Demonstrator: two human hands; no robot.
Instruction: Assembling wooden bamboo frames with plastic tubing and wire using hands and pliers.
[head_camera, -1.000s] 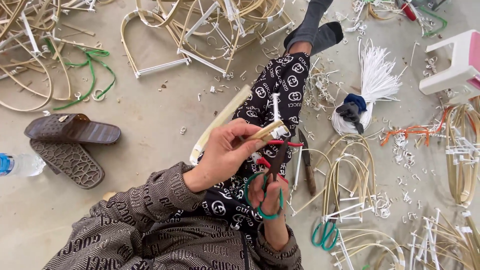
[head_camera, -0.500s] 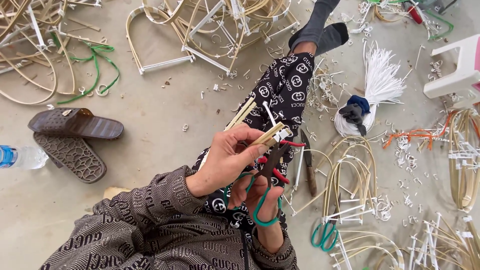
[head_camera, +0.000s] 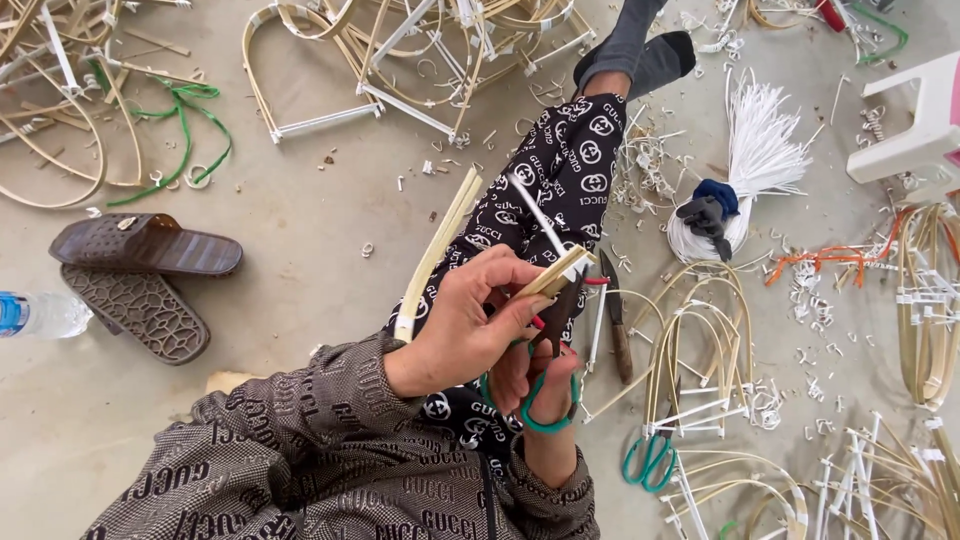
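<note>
A: Head view. Left hand (head_camera: 470, 330) clamped on a bundle of pale cane strips (head_camera: 440, 250), angled up so the tips meet the blade.
B: Right hand (head_camera: 545, 375)?
A: Just below the left, touching it, fingers through green-handled scissors (head_camera: 550, 400), blades up at the strip ends. Looks like trimming.
B: Around the strips?
A: Right of them a knife (head_camera: 615, 320) on the floor, a second pair of green scissors (head_camera: 650, 460) lower right. Left, brown sandals (head_camera: 145, 280). Farther right, a white strip bundle (head_camera: 755, 160). Beyond, bent cane frames (head_camera: 400, 50).
</note>
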